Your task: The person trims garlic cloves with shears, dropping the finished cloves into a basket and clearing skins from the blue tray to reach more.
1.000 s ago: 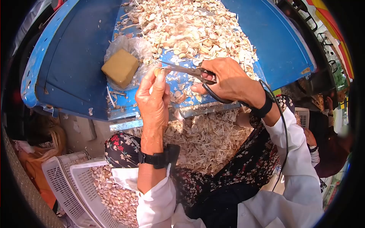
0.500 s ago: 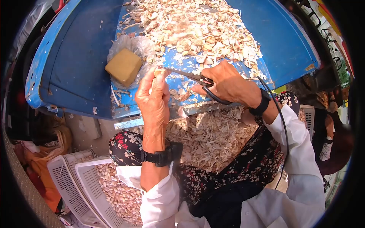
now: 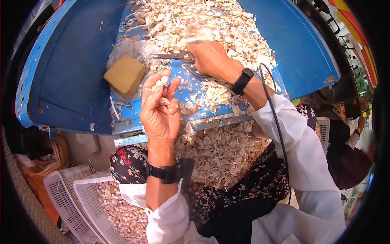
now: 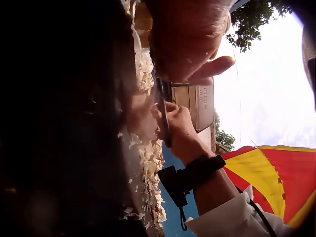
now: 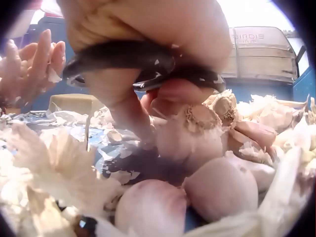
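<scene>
Palm up, my left hand [image 3: 158,122] holds pale garlic cloves [image 3: 163,80] among its curled fingers, over the near edge of the blue truck bed [image 3: 83,69]. My right hand [image 3: 217,61] grips dark-handled scissors [image 3: 168,56], whose blades point left. It reaches low into the heap of garlic and skins [image 3: 223,24]. In the right wrist view, its thumb and fingertips are right at a garlic bulb [image 5: 190,136], under the black handles. Two pinkish cloves [image 5: 150,207] lie in front of that bulb.
A yellow-brown block [image 3: 125,75] sits on crumpled clear plastic [image 3: 138,49] left of the hands. Trimmings [image 3: 219,154] are piled below the bed's edge. White crates [image 3: 87,195] stand at lower left, one holding cloves [image 3: 118,203]. A black cable [image 3: 280,142] runs along the right arm.
The right hand has moved the scissors away from the left hand's fingertips, up and left to the heap. The left hand has turned palm up, its fingers loosened around the cloves.
</scene>
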`<state>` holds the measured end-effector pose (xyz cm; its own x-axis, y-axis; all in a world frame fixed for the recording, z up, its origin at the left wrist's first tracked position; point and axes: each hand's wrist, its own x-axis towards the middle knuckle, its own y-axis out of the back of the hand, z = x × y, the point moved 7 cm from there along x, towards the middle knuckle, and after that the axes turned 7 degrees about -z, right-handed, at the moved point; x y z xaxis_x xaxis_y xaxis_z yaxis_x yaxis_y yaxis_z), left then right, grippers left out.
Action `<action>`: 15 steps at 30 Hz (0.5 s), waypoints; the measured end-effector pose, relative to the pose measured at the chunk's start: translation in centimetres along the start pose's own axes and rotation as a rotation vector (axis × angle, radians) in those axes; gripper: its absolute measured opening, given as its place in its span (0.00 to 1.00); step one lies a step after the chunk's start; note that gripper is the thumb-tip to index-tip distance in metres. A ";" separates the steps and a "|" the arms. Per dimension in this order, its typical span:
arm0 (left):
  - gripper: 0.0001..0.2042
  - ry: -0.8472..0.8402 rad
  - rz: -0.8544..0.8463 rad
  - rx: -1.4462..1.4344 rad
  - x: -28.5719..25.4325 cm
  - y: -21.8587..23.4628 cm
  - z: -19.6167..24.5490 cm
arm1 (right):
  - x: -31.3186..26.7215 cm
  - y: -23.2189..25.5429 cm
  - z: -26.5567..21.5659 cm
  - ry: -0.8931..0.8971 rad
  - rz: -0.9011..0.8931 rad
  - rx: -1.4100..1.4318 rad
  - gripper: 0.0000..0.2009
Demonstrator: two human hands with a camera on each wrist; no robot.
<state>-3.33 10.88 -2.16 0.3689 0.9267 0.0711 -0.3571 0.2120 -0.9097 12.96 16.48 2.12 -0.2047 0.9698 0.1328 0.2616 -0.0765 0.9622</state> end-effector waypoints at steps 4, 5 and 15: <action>0.13 0.008 0.033 0.058 0.5 0.5 -0.5 | 0.8 -0.1 0.9 -0.108 -0.070 0.106 0.04; 0.13 0.007 0.034 0.055 0.8 0.6 -0.6 | 0.7 0.5 1.4 -0.128 0.016 0.204 0.06; 0.12 0.141 0.183 -0.175 1.3 1.8 -2.7 | 2.3 2.9 -0.3 -0.155 -0.021 0.265 0.11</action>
<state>-1.21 11.66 -4.81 0.4319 0.8898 -0.1471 -0.2801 -0.0227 -0.9597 12.93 18.37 5.26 -0.0719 0.9959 0.0557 0.4997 -0.0124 0.8661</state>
